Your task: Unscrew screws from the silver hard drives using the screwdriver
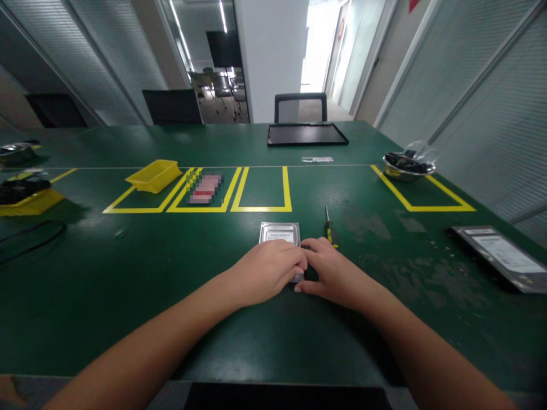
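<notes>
A silver hard drive (280, 233) lies flat on the green table (128, 273) just in front of me. My left hand (267, 270) rests on its near half, fingers curled over the top. My right hand (331, 270) grips the drive's near right edge, fingers and thumb closed around it. The near part of the drive is hidden under both hands. A small screwdriver (329, 226) with a yellow and black handle lies just right of the drive, beside my right fingers.
Yellow tape boxes (260, 208) mark the table. A yellow bin (154, 175) sits at left, a pink item (205, 188) in a box, a metal bowl (408, 166) at right, a black tray (305, 135) far back, a flat device (502, 256) near the right edge.
</notes>
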`<state>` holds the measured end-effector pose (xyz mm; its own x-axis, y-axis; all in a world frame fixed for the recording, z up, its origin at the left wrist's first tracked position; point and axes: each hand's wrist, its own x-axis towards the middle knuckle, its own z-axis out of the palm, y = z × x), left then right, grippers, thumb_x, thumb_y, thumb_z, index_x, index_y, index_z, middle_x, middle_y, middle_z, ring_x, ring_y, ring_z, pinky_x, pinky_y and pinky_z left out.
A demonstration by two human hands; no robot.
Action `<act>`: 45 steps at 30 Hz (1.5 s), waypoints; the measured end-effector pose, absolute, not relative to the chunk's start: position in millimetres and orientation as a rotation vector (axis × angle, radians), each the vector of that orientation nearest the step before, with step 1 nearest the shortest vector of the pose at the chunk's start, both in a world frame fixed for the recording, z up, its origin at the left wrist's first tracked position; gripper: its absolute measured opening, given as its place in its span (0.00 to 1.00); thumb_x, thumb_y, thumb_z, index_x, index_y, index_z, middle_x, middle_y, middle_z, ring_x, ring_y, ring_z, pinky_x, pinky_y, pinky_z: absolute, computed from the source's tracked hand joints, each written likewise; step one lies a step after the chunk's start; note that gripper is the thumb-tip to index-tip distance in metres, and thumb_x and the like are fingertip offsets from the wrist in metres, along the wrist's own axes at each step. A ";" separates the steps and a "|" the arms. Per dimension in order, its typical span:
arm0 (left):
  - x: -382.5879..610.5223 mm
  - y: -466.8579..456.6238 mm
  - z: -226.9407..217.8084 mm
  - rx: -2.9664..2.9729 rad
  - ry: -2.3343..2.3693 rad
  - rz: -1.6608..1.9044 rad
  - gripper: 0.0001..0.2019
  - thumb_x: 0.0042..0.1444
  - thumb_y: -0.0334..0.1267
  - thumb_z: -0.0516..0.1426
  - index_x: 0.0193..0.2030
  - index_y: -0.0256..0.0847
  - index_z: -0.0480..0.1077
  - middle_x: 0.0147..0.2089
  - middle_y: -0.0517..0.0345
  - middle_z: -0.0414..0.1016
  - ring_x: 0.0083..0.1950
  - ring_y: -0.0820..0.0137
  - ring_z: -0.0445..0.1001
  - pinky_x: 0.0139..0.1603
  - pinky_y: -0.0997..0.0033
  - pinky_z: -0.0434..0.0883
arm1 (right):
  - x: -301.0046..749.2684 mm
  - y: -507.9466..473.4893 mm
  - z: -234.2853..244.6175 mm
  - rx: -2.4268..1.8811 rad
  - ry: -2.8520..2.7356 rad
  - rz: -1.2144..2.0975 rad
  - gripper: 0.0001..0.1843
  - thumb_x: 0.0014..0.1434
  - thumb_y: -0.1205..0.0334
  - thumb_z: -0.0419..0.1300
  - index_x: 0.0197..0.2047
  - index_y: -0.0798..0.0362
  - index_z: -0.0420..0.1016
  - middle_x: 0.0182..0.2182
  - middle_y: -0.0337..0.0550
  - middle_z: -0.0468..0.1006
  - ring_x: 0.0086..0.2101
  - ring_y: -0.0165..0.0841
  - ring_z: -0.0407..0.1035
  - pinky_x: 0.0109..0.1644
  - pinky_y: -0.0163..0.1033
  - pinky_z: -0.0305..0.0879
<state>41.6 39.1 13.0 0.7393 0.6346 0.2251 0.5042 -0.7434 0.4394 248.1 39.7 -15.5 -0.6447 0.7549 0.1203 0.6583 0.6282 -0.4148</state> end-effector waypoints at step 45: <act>48.7 47.5 -6.0 2.599 0.874 0.352 0.05 0.64 0.32 0.55 0.40 0.41 0.73 0.40 0.57 0.75 0.46 0.64 0.71 0.51 0.61 0.65 | 257.5 41.6 -12.7 -1.259 -2.620 0.358 0.48 0.51 0.60 0.70 0.70 0.58 0.52 0.51 0.53 0.70 0.50 0.45 0.62 0.58 0.53 0.65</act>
<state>48.7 47.5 -6.0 0.7760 0.6202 0.1143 0.5264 -0.7368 0.4242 257.5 41.6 -12.7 -0.6119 0.7863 0.0852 0.7346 0.6050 -0.3073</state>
